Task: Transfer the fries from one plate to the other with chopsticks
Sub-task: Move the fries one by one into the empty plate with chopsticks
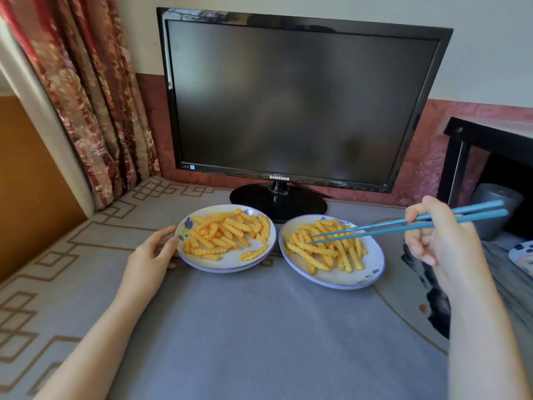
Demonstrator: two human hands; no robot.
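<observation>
A dark monitor (300, 105) fills the back of my view, standing on a table under a grey cloth (259, 327). In front of its stand two plates sit side by side, nearly touching: the left plate (227, 262) and the right plate (372, 264). The left hand (153, 255) holds the left plate's outer rim, fingers and thumb curved round the edge. The right hand (435, 235) hovers beside the right plate, its fingers curled on the blue chopsticks (403, 223). The chopstick tips stand slightly apart, low over the right plate's heap, and I see no fry pinched between them. Crinkle fries lie on both plates: a spread pile on the left (227, 232) and a similar one on the right (323, 249). With the heaps about even, I cannot tell which plate is giving and which receiving. I judge the job at most half done, with a whole plateful still to carry across one piece at a time.
</observation>
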